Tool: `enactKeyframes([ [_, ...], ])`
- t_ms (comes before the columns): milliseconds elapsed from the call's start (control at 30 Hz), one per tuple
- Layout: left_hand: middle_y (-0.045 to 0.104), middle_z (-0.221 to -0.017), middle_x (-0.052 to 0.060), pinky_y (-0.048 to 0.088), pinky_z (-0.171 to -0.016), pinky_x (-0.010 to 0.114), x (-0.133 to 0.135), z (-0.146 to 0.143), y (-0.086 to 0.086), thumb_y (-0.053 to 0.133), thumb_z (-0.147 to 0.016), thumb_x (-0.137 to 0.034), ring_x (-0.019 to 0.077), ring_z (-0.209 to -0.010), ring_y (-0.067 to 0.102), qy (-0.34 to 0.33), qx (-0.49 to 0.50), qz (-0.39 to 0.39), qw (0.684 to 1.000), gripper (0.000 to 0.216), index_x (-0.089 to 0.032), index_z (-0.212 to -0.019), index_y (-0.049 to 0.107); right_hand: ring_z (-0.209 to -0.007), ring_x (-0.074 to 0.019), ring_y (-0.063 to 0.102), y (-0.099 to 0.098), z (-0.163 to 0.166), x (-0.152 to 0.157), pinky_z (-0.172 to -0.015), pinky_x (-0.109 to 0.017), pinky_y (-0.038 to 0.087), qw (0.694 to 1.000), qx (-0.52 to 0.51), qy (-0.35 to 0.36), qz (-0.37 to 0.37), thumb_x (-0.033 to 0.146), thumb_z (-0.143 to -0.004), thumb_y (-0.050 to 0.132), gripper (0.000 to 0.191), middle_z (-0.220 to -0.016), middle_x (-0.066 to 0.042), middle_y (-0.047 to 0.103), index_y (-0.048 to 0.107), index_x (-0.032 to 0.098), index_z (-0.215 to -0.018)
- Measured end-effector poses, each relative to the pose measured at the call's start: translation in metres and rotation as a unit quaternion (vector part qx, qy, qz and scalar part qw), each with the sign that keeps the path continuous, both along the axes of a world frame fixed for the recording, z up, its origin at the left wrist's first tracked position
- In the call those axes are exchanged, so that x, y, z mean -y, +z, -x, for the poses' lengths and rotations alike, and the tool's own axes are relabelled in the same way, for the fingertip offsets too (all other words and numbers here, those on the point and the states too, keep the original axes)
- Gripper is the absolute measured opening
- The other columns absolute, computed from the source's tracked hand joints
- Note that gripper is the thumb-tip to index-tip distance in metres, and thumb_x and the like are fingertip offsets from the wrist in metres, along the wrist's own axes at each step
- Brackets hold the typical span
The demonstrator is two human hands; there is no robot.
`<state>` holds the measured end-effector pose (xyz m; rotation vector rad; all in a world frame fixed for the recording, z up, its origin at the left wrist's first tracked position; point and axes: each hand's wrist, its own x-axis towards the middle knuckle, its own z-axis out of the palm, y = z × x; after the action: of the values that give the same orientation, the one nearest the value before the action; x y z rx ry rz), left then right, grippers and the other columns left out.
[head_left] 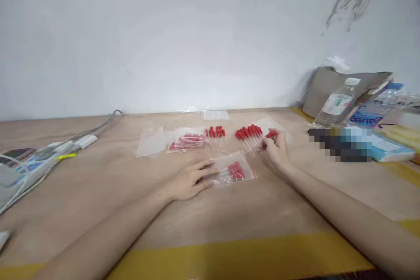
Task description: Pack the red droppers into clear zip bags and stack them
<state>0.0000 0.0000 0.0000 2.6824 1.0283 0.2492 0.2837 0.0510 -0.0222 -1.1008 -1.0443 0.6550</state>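
Note:
My left hand (193,179) rests on the table with fingers stretched out, its fingertips touching the left edge of a clear zip bag (246,166). Inside that bag lie several thin pale sticks with red heads (236,170). At the right, my right hand (277,148) is closed in a pinch on a red-headed stick (271,133); whether it holds more than one I cannot tell. Just left of it, a fanned row of loose red-headed sticks (249,132) lies partly over a clear bag (267,123). A smaller loose group (215,132) lies nearer the middle.
Filled bags (187,141) are stacked left of centre, beside flat clear bags (151,142). Another flat bag (215,115) lies by the wall. Cables and a power strip (42,157) run along the left. Bottles (337,103) and a blue-white packet (390,146) stand at the right.

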Motion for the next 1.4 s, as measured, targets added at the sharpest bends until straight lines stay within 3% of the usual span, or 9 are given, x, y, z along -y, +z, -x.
enactKeyframes([
  [233, 0.035, -0.137, 0.003, 0.029, -0.101, 0.039, -0.001, 0.004, -0.002, 0.038, -0.090, -0.041, 0.0222, -0.123, 0.035, -0.011, 0.027, -0.010, 1.000, 0.037, -0.031, -0.125, 0.044, -0.049, -0.0080, 0.054, -0.005, 0.005, 0.005, -0.049, -0.027, 0.049, 0.999, -0.014, 0.046, 0.016, 0.025, -0.064, 0.053, 0.036, -0.076, 0.007, 0.045, 0.035, 0.023, -0.095],
  [433, 0.035, -0.136, 0.002, 0.029, -0.101, 0.039, -0.002, 0.006, -0.005, 0.038, -0.090, -0.040, 0.0220, -0.122, 0.036, -0.016, 0.035, -0.015, 0.999, 0.037, -0.031, -0.125, 0.044, -0.051, -0.0101, 0.055, -0.004, 0.018, 0.013, -0.051, -0.027, 0.050, 0.987, -0.066, 0.118, 0.084, 0.026, -0.062, 0.056, 0.033, -0.063, 0.008, 0.047, 0.037, 0.023, -0.089],
  [567, 0.036, -0.136, 0.003, 0.029, -0.101, 0.039, -0.002, 0.006, -0.006, 0.038, -0.090, -0.041, 0.0217, -0.122, 0.035, -0.015, 0.029, -0.021, 0.999, 0.037, -0.031, -0.125, 0.043, -0.048, -0.0095, 0.053, -0.004, 0.018, 0.017, -0.047, -0.025, 0.048, 0.985, -0.066, 0.127, 0.093, 0.026, -0.061, 0.058, 0.035, -0.057, 0.009, 0.047, 0.038, 0.023, -0.090],
  [767, 0.040, -0.132, 0.005, 0.030, -0.101, 0.038, -0.001, 0.004, -0.004, 0.041, -0.089, -0.039, 0.0212, -0.121, 0.037, -0.016, 0.052, -0.025, 0.998, 0.044, -0.026, -0.130, 0.035, -0.054, -0.0101, 0.058, -0.003, 0.019, 0.022, -0.056, -0.026, 0.051, 0.978, -0.090, 0.146, 0.120, 0.025, -0.057, 0.068, 0.038, -0.061, 0.007, 0.055, 0.038, 0.022, -0.081],
  [900, 0.043, -0.129, 0.007, 0.033, -0.098, 0.038, -0.001, 0.003, -0.004, 0.043, -0.088, -0.039, 0.0220, -0.118, 0.040, -0.013, 0.069, -0.029, 0.997, 0.047, -0.022, -0.130, 0.033, -0.048, -0.0081, 0.054, -0.005, 0.018, 0.024, -0.048, -0.021, 0.046, 0.962, 0.006, 0.210, 0.174, 0.027, -0.053, 0.073, 0.034, -0.057, 0.004, 0.057, 0.046, 0.018, -0.072],
  [1033, 0.045, -0.128, 0.007, 0.034, -0.097, 0.038, -0.001, 0.003, -0.004, 0.043, -0.088, -0.039, 0.0220, -0.116, 0.042, -0.014, 0.071, -0.028, 0.997, 0.047, -0.022, -0.130, 0.032, -0.040, -0.0063, 0.044, -0.005, 0.020, 0.023, -0.041, -0.019, 0.037, 0.950, 0.126, 0.222, 0.180, 0.029, -0.049, 0.075, 0.032, -0.044, 0.007, 0.049, 0.054, 0.016, -0.069],
  [1167, 0.044, -0.128, 0.007, 0.035, -0.096, 0.039, 0.000, 0.003, -0.004, 0.043, -0.088, -0.040, 0.0227, -0.116, 0.042, -0.005, 0.066, -0.024, 0.997, 0.047, -0.023, -0.131, 0.032, -0.055, -0.0128, 0.056, -0.003, 0.028, 0.022, -0.053, -0.026, 0.046, 0.931, 0.135, 0.293, 0.168, 0.038, -0.055, 0.069, 0.028, -0.062, -0.001, 0.061, 0.061, 0.015, -0.069],
  [1267, 0.043, -0.129, 0.007, 0.034, -0.098, 0.038, -0.001, 0.004, -0.004, 0.043, -0.088, -0.041, 0.0225, -0.118, 0.040, -0.004, 0.065, -0.026, 0.998, 0.049, -0.022, -0.132, 0.032, -0.077, -0.0165, 0.059, -0.004, 0.029, 0.021, -0.069, -0.029, 0.047, 0.926, 0.201, 0.303, 0.100, 0.039, -0.062, 0.063, 0.024, -0.085, -0.006, 0.063, 0.064, 0.016, -0.065],
  [1400, 0.039, -0.134, 0.006, 0.029, -0.102, 0.038, -0.003, 0.004, -0.007, 0.042, -0.088, -0.043, 0.0222, -0.122, 0.036, -0.011, 0.056, -0.023, 0.998, 0.047, -0.023, -0.130, 0.037, -0.073, -0.0153, 0.059, -0.001, 0.018, 0.011, -0.067, -0.028, 0.047, 0.922, 0.253, 0.271, 0.112, 0.035, -0.068, 0.057, 0.023, -0.081, -0.005, 0.064, 0.065, 0.016, -0.075],
])
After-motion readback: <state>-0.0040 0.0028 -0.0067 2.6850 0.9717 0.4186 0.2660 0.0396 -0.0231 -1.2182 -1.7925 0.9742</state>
